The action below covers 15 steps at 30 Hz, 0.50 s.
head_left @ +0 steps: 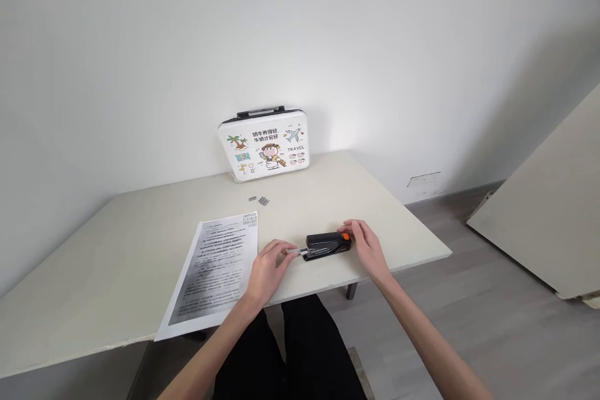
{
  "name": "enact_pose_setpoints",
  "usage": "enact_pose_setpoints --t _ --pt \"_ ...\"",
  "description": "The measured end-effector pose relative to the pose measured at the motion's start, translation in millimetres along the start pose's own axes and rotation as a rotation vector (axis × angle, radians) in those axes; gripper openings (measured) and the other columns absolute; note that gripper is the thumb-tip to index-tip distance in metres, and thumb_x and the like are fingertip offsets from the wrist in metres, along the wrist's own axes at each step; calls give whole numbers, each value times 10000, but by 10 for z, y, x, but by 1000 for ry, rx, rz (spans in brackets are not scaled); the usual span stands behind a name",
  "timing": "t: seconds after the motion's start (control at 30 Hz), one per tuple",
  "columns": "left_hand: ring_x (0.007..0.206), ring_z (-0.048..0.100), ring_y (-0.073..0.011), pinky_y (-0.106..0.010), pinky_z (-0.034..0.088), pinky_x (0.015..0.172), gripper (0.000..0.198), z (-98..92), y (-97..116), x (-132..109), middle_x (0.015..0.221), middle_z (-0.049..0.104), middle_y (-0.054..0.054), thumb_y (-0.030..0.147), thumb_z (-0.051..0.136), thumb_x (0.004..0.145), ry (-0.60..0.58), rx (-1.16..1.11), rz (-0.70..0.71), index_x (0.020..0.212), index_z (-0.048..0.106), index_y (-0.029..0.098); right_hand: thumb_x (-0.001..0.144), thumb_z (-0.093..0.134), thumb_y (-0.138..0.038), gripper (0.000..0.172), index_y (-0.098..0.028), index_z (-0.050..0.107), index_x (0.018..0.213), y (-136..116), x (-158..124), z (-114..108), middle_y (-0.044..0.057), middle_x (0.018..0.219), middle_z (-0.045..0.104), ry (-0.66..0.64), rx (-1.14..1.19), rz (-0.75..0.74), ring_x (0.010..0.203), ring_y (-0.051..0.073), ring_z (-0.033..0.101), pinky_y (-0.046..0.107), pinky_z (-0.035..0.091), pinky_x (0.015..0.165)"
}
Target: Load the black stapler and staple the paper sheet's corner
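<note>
The black stapler (323, 242) lies near the front edge of the table (410, 247); the left hand (267, 269) pinches a small metal piece (293, 252) at its front end; the right hand (368, 247) curls at its rear, how firmly I cannot tell; tabletop stretches rightward to the corner; leftward, the printed sheet (218, 262) reaches the front edge.

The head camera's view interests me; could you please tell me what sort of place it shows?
Probably a small office or study: a pale, flat-topped table stands by a plain white wall, bearing a white sheet of printed paper and a black, oblong stapler with an orange patch.
</note>
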State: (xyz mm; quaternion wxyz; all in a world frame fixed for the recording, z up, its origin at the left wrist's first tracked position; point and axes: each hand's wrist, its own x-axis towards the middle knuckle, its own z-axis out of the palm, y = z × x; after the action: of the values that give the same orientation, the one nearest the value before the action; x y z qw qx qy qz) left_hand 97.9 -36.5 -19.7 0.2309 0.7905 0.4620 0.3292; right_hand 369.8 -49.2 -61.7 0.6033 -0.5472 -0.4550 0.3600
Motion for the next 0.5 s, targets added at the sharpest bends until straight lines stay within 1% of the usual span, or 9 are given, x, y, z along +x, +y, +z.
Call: enact_pose_setpoints --t 0.13,0.33,0.4,0.5 --pt "901 703 -195 -343 583 825 230 37 3 5 1064 733 -13 450 583 1023 -21 14 10 1061 724 272 1004 436 -700 503 -253 655 1081 -6 2 -6 97 1121 783 6 -18 -20 1064 272 723 428 525 987" --pt "873 698 -200 -357 577 816 231 62 12 30 1044 737 -19 442 581 1026 -49 72 46 1071 722 266 1021 422 -674 482 -252 642 1094 -37 -9 -13 96 1134 777 -6 -31 -19 1074 267 709 429 505 1001" --pt "895 701 -211 -370 576 833 245 31 5 29 1046 742 -24 462 591 1019 -59 106 48 1076 727 266 1018 441 -663 467 -251 644 1099 -39 -13 -12 98 1145 774 -5 -50 -26 1069 269 710 424 509 988" --pt "922 705 -230 -394 574 860 293 -72 -26 15 1017 754 -34 512 593 1011 -71 134 41 1068 739 264 1012 477 -617 412 -253 640 1115 -30 -28 -2 97 1160 769 -16 -81 -49 1051 264 717 405 526 947"
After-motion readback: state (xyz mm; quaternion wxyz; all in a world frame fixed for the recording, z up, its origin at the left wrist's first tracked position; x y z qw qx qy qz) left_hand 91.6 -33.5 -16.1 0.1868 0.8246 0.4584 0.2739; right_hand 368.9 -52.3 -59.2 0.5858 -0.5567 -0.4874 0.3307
